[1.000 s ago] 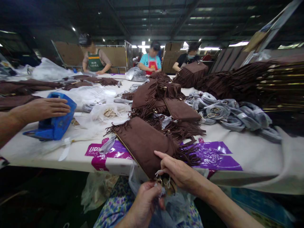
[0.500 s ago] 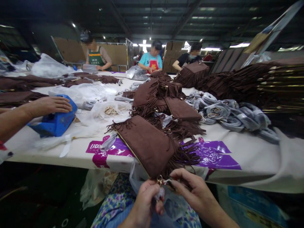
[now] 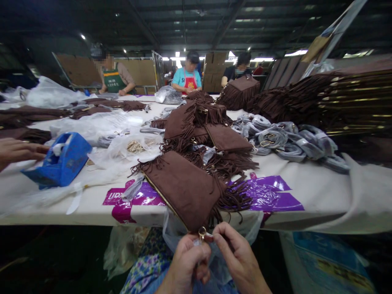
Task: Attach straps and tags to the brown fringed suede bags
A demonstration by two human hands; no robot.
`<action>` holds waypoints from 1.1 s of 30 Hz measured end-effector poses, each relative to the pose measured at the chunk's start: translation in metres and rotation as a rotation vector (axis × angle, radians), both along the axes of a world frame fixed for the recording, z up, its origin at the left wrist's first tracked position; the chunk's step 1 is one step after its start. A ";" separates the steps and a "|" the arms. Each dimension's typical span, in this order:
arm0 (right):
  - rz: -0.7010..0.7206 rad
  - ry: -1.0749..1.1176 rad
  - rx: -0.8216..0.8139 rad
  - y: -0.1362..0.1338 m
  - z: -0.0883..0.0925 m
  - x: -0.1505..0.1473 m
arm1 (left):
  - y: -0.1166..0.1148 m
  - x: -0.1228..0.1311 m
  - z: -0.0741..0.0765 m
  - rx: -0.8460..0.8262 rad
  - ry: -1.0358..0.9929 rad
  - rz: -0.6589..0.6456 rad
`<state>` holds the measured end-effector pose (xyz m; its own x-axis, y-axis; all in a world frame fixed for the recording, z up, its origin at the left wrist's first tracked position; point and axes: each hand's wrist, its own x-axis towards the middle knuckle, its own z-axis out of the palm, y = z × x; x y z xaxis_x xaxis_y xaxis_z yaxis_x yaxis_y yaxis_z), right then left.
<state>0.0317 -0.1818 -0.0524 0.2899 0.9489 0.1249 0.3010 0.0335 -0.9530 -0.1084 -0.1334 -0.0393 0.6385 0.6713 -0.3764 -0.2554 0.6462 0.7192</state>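
Note:
A brown fringed bag (image 3: 183, 183) with a gold zipper lies at the table's front edge, one corner toward me. At that corner a gold metal clasp (image 3: 202, 232) stands up from the pinched fingers of my left hand (image 3: 191, 257), with a bit of clear plastic beside it. Close on the right, my right hand (image 3: 234, 253) pinches the end of a small, thin white strip (image 3: 209, 234) by the clasp. The fingers partly hide both pieces. Behind lie more brown fringed bags (image 3: 229, 136) in a heap.
Plastic-wrapped straps (image 3: 272, 139) lie at right, before stacked fringed bags (image 3: 355, 98). A blue tape dispenser (image 3: 65, 161) stands at left, beside another person's hand (image 3: 21, 151). A plastic bag (image 3: 134, 145) holds small beige pieces. Several people work across the table (image 3: 324, 204).
My right hand has closed in on the clasp, its fingers now pinched together. The other person's hand has slid left off the tape dispenser. The whole view has shifted slightly.

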 end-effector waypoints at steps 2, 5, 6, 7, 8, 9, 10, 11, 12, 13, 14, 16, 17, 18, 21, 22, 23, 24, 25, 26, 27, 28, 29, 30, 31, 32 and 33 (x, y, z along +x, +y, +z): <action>-0.012 0.050 -0.006 0.000 -0.006 -0.002 | 0.001 0.001 0.001 -0.004 -0.017 -0.007; 0.004 0.091 -0.002 0.002 -0.008 -0.003 | 0.002 0.003 0.002 -0.006 -0.020 -0.030; 0.013 0.099 0.006 0.004 -0.007 -0.003 | 0.003 0.003 0.003 -0.003 -0.024 -0.043; 0.016 0.107 0.015 0.005 -0.005 -0.004 | 0.003 0.004 0.002 -0.002 -0.028 -0.055; 0.010 0.119 0.025 0.007 -0.004 -0.005 | 0.003 0.004 0.002 -0.003 -0.030 -0.065; 0.004 0.135 0.032 0.009 -0.002 -0.006 | 0.003 0.004 0.002 -0.004 -0.030 -0.072; -0.002 0.155 0.034 0.011 -0.001 -0.008 | 0.003 0.004 0.001 -0.005 -0.028 -0.073; -0.007 0.178 0.030 0.012 0.000 -0.009 | 0.003 0.004 0.000 -0.007 -0.026 -0.072; -0.009 0.199 0.021 0.013 0.000 -0.010 | 0.003 0.004 -0.001 -0.009 -0.025 -0.071; -0.011 0.216 0.011 0.014 0.001 -0.011 | 0.003 0.003 -0.002 -0.008 -0.027 -0.072; -0.010 0.229 0.001 0.014 0.001 -0.012 | 0.003 0.003 -0.003 -0.006 -0.031 -0.074; -0.005 0.264 -0.015 0.014 0.001 -0.012 | 0.003 0.003 -0.004 -0.003 -0.035 -0.082; 0.004 0.291 -0.021 0.014 0.001 -0.011 | 0.003 0.003 -0.004 -0.004 -0.031 -0.085; 0.016 0.324 -0.026 0.014 0.002 -0.011 | 0.003 0.003 -0.004 -0.004 -0.025 -0.087; 0.050 0.419 -0.037 0.015 0.005 -0.010 | 0.004 0.004 -0.003 0.006 -0.010 -0.092; 0.051 0.442 -0.041 0.016 0.007 -0.010 | 0.005 0.004 -0.003 0.017 -0.007 -0.097; 0.050 0.462 -0.047 0.016 0.008 -0.010 | 0.005 0.004 -0.004 0.033 -0.002 -0.101; 0.050 0.483 -0.057 0.016 0.009 -0.010 | 0.005 0.004 -0.006 0.048 0.005 -0.102; 0.050 0.507 -0.070 0.016 0.009 -0.011 | 0.005 0.004 -0.009 0.063 0.015 -0.097; 0.050 0.530 -0.087 0.016 0.009 -0.011 | 0.005 0.005 -0.014 0.078 0.028 -0.089; 0.044 0.551 -0.104 0.016 0.009 -0.011 | 0.004 0.006 -0.019 0.094 0.046 -0.080; 0.031 0.567 -0.121 0.015 0.007 -0.012 | 0.004 0.007 -0.025 0.115 0.074 -0.073; 0.014 0.581 -0.136 0.015 0.006 -0.013 | 0.003 0.009 -0.032 0.141 0.115 -0.069; -0.002 0.593 -0.150 0.014 0.004 -0.013 | 0.003 0.011 -0.037 0.175 0.168 -0.070; -0.005 0.605 -0.168 0.014 0.002 -0.014 | 0.003 0.012 -0.042 0.215 0.231 -0.073; 0.001 0.621 -0.190 0.014 0.001 -0.015 | 0.004 0.011 -0.044 0.263 0.295 -0.080; 0.007 0.635 -0.208 0.014 0.000 -0.017 | 0.005 0.009 -0.043 0.323 0.357 -0.089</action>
